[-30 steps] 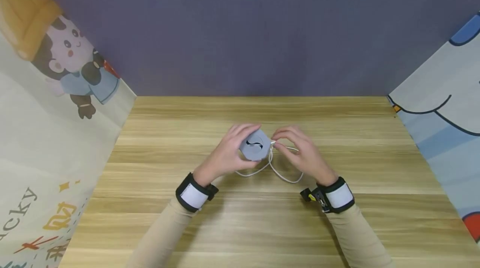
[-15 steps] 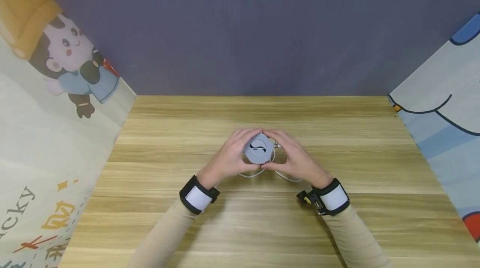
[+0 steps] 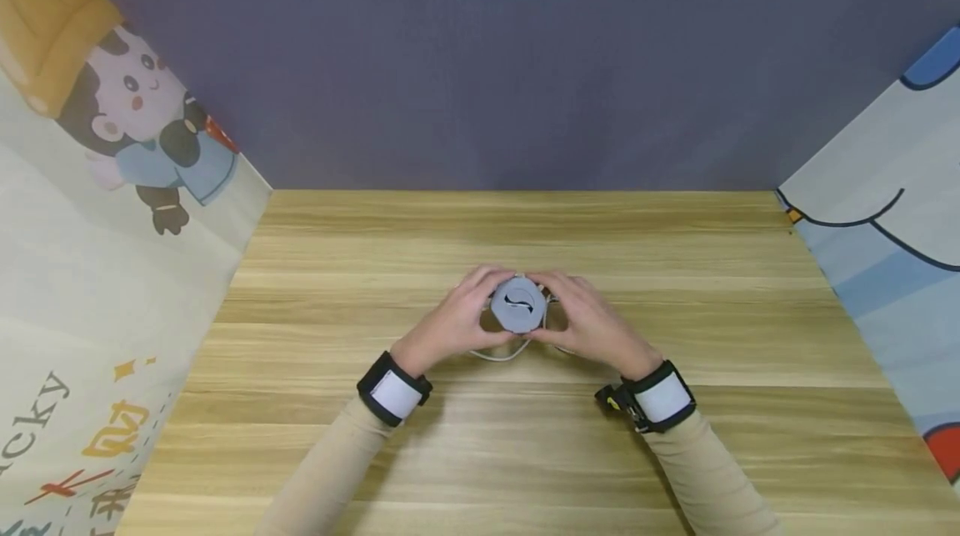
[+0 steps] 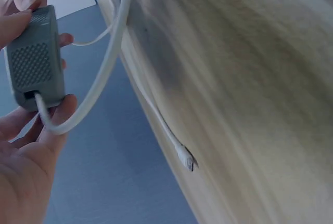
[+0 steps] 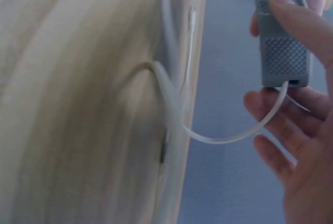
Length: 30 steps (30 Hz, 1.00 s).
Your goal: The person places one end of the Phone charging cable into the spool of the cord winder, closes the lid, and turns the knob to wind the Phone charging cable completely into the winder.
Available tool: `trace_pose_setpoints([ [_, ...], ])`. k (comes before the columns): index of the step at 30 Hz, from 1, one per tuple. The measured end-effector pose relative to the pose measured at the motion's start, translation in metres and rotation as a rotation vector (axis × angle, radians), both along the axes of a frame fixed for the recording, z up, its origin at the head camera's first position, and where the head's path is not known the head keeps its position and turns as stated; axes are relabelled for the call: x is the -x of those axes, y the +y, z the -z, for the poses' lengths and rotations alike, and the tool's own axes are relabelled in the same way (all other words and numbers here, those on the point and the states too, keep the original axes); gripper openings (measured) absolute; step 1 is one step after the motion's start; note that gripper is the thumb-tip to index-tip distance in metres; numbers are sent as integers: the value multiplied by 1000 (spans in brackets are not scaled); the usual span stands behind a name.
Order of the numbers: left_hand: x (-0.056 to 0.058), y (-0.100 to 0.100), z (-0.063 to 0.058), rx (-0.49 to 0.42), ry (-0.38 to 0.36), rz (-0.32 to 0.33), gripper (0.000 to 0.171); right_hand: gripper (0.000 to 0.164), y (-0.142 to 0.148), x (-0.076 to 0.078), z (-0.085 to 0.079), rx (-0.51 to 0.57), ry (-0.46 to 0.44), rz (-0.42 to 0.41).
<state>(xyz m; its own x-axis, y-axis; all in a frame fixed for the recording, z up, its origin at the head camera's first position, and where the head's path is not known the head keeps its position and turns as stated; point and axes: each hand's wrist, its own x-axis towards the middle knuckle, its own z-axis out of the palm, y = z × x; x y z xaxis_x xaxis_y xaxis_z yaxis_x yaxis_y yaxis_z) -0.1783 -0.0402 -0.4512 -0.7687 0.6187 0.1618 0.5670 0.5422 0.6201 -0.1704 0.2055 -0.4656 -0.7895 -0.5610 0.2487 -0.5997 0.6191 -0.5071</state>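
Observation:
A grey hexagonal cable winder [image 3: 519, 307] with a black S-shaped mark on its face is held up between both hands. My left hand [image 3: 450, 323] grips its left side, thumb at the near edge and fingers at the far edge. On the opposite side my right hand [image 3: 596, 326] grips it the same way. The left wrist view shows the winder's ridged side [image 4: 34, 65], where a white cable [image 4: 106, 60] leaves a slot. A cable plug [image 4: 186, 157] lies on the table. In the right wrist view, cable [image 5: 223, 140] also leaves the winder's side.
The wooden table [image 3: 480, 453] runs back to a dark blue-grey wall panel [image 3: 480, 61]. Printed side panels stand left [image 3: 90, 286] and right [image 3: 892, 286]. Loops of white cable hang and lie below the winder.
My right hand has let go of the white cable end it pinched beside the winder and now grips the winder's right side. The winder has moved slightly toward me and to the right.

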Motion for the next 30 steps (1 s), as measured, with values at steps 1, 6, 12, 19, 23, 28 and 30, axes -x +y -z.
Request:
trace_pose_setpoints([
  [1, 0, 0, 1, 12, -9, 1, 88, 84, 0, 0, 2, -20, 5, 4],
  [6, 1, 1, 7, 56, -32, 2, 87, 83, -3, 2, 10, -66, 25, 7],
  [12, 0, 1, 13, 55, -8, 17, 81, 80, -6, 2, 17, -91, 60, 9],
  [19, 0, 1, 19, 99, -33, 20, 82, 81, -8, 0, 21, -157, 64, 9],
  [23, 2, 2, 23, 127, -20, 25, 82, 80, -8, -1, 22, -195, 71, 9],
  [28, 2, 3, 24, 163, -2, 28, 82, 82, -8, -1, 22, -234, 83, 7],
  [30, 2, 3, 24, 172, -4, 30, 81, 84, -8, -1, 22, -241, 85, 5],
])
